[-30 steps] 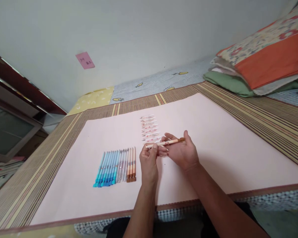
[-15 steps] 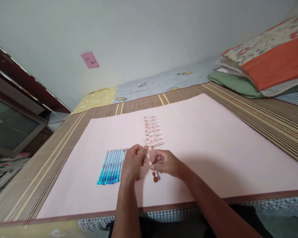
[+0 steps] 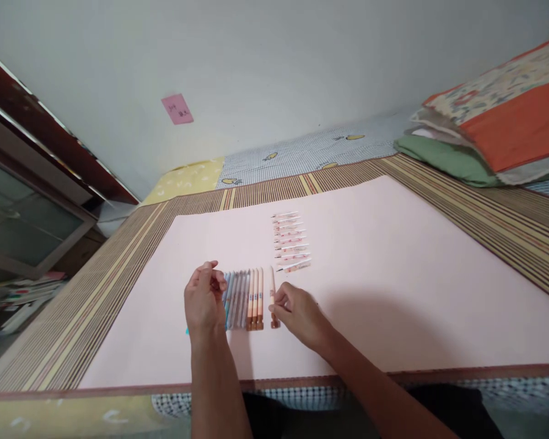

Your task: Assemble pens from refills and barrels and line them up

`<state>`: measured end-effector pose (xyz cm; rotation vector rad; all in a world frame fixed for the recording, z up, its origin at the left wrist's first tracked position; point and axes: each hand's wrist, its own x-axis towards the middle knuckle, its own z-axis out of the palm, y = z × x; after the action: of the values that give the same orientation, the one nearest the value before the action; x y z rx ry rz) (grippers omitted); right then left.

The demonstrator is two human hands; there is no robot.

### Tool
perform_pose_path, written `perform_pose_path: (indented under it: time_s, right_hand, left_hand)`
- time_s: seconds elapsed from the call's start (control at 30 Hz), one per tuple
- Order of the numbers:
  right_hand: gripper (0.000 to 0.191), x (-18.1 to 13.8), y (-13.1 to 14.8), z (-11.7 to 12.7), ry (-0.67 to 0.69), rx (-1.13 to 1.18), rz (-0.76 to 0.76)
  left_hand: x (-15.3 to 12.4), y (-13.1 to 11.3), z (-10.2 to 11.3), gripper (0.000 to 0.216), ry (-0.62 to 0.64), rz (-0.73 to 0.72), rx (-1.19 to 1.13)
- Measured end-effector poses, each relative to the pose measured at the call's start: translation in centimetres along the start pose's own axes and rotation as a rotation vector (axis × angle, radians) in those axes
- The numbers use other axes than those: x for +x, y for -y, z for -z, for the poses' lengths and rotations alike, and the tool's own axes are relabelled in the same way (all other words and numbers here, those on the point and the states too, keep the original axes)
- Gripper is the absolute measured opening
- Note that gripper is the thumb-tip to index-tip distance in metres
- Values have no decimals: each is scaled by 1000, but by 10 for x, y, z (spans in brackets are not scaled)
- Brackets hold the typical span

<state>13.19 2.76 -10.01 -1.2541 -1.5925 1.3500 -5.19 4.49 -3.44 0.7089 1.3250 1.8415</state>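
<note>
My right hand (image 3: 299, 311) pinches a peach pen (image 3: 271, 283) with a brown end. The pen stands nearly straight up and down in view, just right of a row of matching peach pens (image 3: 255, 292). To their left lie greyish pens (image 3: 238, 299) and blue pens (image 3: 227, 305), partly covered by my left hand (image 3: 205, 296). That hand is raised over the blue pens, its fingers loosely bent and apart, with nothing visible in them. Beyond my right hand, several thin pen refills (image 3: 291, 238) with printed labels lie in a column, dark tips to the left.
A pale pink sheet (image 3: 370, 244) covers much of the striped mat (image 3: 132, 244). Folded bedding (image 3: 498, 134) is piled at the far right. A pink note (image 3: 177, 108) hangs on the wall. A glass-fronted cabinet (image 3: 18, 213) stands at the left.
My left hand has left the peach pen's tip and moved left over the blue pens. My right hand has brought the pen left and turned it straighter, alongside the row.
</note>
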Motion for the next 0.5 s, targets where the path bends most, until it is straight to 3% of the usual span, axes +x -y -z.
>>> perform_pose_path:
  time_s: [0.1, 0.17, 0.33, 0.5]
  right_hand:
    - [13, -5, 4, -5, -58, -344, 89]
    - [22, -8, 5, -7, -56, -461, 155]
    - [45, -13, 1, -10, 48, -587, 304]
    - [31, -11, -3, -9, 104, -601, 365]
  left_hand:
    - [1, 1, -1, 27, 3, -3, -12]
    - [1, 1, -1, 27, 2, 1, -22]
    - [1, -2, 1, 27, 5, 5, -63]
    - [2, -3, 1, 25, -6, -17, -89]
